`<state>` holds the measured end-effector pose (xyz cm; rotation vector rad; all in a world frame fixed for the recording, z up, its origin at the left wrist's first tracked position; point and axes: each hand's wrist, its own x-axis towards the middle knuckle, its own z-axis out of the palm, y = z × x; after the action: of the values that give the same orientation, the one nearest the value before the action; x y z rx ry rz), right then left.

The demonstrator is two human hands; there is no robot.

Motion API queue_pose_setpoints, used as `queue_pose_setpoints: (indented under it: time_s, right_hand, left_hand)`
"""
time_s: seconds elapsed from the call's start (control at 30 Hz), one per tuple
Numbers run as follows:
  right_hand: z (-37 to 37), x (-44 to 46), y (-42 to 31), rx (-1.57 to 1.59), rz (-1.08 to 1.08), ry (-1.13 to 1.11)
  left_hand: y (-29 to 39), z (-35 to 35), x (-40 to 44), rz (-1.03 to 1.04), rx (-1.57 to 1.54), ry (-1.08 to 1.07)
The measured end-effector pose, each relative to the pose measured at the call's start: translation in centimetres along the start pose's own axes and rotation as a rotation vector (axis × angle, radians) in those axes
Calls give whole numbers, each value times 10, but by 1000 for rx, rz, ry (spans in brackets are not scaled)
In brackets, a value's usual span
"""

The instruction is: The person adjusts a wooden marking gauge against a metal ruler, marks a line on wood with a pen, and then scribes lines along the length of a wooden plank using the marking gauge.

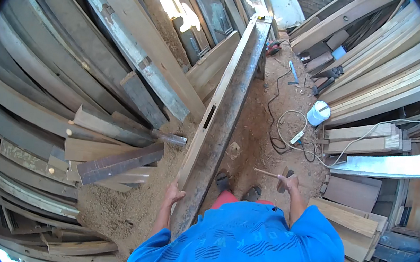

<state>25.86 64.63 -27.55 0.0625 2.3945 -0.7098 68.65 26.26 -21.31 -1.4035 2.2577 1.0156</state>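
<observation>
A long pale wooden beam (231,71) with a dark slot cut in its face lies lengthwise along a worn, dark workbench plank (232,114). My left hand (175,193) is closed around the near end of this beam. On the other side, my right hand (289,182) is held out over the floor, gripping a tool (267,173) with a thin pale wooden stick and a dark crosspiece. The stick points left toward the bench. My fingers partly cover the crosspiece, so its exact kind is unclear.
Wood offcuts (121,162) and sawdust (112,213) lie to the left. Right of the bench are a white bucket (318,113), a power strip (297,137) with tangled cords, and a blue-handled tool (293,72). Stacked boards (381,80) line the right side.
</observation>
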Motion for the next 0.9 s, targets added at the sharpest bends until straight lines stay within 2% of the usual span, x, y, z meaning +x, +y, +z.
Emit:
queue_pose_setpoints:
  time_s: [0.1,0.13,0.17,0.33,0.43,0.57,0.67,0.77,0.8,0.83,0.9]
  right_hand:
    - [20,9,11,54,-38,40]
    - [19,9,8,40,68,-13]
    - [22,10,6,15,66,12]
    - [33,13,8,-46,37,182]
    - [33,11,2,-14,100,171]
    - [39,2,8,91,107,212]
    - [53,0,27,121,127,242]
    - [58,-5,56,142,165,257]
    - [57,-10,62,124,173,271]
    - [56,-14,65,104,181,284]
    - [34,-41,44,96,347,181]
  left_hand:
    - [24,-8,11,-7,16,104]
    - [49,-22,7,-5,-19,133]
    - [68,-31,11,-5,-50,162]
    - [137,-54,79,87,-36,146]
    - [153,-38,145,224,58,225]
    - [180,-45,181,228,57,139]
    - [172,-59,189,257,50,118]
    - [127,-73,203,379,-285,-63]
    - [114,-77,203,317,-414,-216]
    - [94,-71,212,288,-477,-230]
    - [33,-29,253,208,-613,-255]
